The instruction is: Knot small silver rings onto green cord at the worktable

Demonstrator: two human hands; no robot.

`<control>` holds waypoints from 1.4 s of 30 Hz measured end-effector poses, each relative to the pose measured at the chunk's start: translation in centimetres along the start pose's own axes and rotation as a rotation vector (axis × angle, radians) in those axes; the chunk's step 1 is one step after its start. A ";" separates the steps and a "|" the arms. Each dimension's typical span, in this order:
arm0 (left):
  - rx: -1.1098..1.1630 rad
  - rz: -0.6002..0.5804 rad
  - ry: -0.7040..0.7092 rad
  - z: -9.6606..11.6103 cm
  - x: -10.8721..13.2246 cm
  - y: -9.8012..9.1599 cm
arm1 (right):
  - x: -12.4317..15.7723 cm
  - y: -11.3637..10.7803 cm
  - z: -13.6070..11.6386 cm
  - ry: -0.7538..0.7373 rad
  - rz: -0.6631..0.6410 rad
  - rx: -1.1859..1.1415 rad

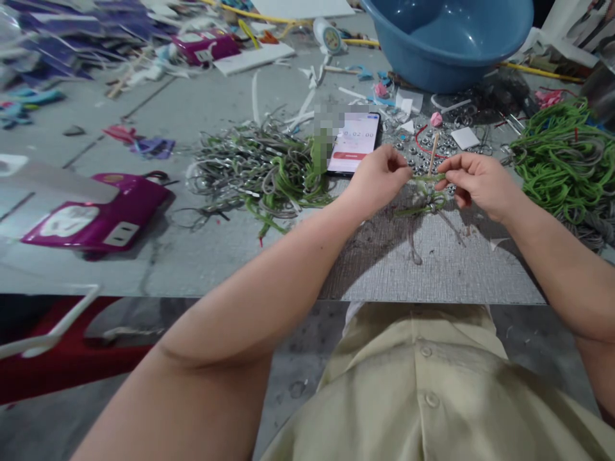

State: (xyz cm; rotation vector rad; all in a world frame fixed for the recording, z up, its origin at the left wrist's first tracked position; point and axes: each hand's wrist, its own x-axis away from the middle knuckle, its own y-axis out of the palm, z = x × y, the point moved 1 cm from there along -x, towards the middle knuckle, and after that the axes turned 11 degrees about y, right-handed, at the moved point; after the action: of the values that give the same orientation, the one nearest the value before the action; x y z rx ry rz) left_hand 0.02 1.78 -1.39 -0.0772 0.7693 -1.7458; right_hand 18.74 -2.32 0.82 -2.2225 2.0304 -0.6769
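A short stretch of green cord (425,178) runs between my two hands, just above the table. My left hand (382,176) pinches one end of it with thumb and forefinger. The other end is between the thumb and fingertips of my right hand (473,182). Below them hang or lie more green and grey cord loops (423,205); I cannot tell whether they touch the table. Behind the hands, many small shiny metal beads (413,150) are scattered. A thin wooden stick (434,152) with a pink tip stands among them.
Left of my hands lie a phone (355,144) and a pile of green and grey cords (269,166). Another cord heap (567,166) is at the right. A blue basin (451,48) stands behind. Purple-and-white devices (96,214) and scraps (86,32) cover the left side.
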 end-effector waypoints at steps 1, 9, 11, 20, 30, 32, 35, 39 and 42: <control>-0.017 0.059 0.061 0.0 0.1 0.0 | 0.0 0.1 0.0 0.000 0.010 0.006; 0.285 -0.127 0.107 3.0 1.9 0.4 | 0.6 0.9 -0.1 -0.088 0.081 0.105; 0.359 -0.213 0.080 3.4 2.1 0.5 | 0.7 0.9 0.0 -0.148 0.112 0.138; 0.196 -0.181 0.130 2.2 1.8 1.3 | 1.1 1.3 0.0 -0.250 0.183 0.343; 0.029 -0.205 0.255 2.1 1.7 0.8 | 1.4 0.7 -0.5 -0.263 0.118 0.538; 0.073 -0.264 0.242 2.1 1.6 0.8 | 1.4 0.6 -0.6 -0.251 0.084 0.558; 0.150 -0.343 0.180 2.3 1.5 0.6 | 1.4 0.5 -0.7 -0.249 0.053 0.594; 0.170 -0.453 0.085 2.8 1.4 0.5 | 1.1 0.1 -0.8 -0.224 -0.049 0.655; 0.145 -0.506 0.025 2.7 1.4 0.5 | 0.9 -0.3 -0.7 -0.222 -0.084 0.709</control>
State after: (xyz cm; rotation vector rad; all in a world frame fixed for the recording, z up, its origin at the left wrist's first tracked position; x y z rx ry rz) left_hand 1.11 -0.69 -0.01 -0.1625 0.6746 -2.2815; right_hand 18.84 -2.93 1.84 -1.8536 1.3132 -0.9248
